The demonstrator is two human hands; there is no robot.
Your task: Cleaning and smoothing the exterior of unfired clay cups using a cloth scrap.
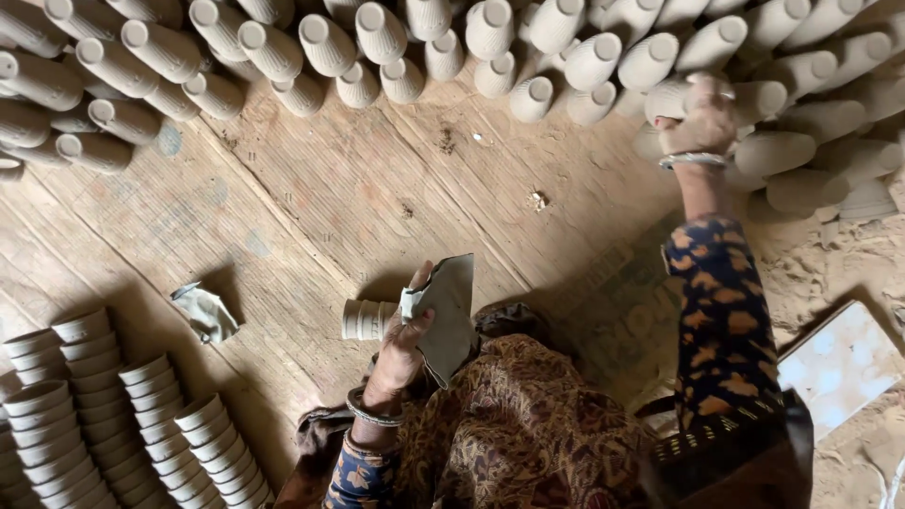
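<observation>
Left hand (405, 344) near the lap, fingers pinching a grey sheet of abrasive paper (449, 316) together with a pale scrap of cloth, pressed against the open end of a small stack of clay cups (368, 320) lying on its side on the woven mat (330, 198)

Right hand (705, 118) stretched far to the right, fingers curled tight round one unfired clay cup (671, 97) at the edge of the big heap of clay cups (452, 42) ranged across the far side, mouths turned this way

Metal bangles on both wrists, patterned sleeves in dark blue and orange

Crumpled rag (205, 313) on the mat to the left, well apart from either hand

Long stacked rows of nested cups (113, 415) in the near left corner

Pale flat tile (841, 363) on the sandy ground at near right, beside the right elbow
</observation>
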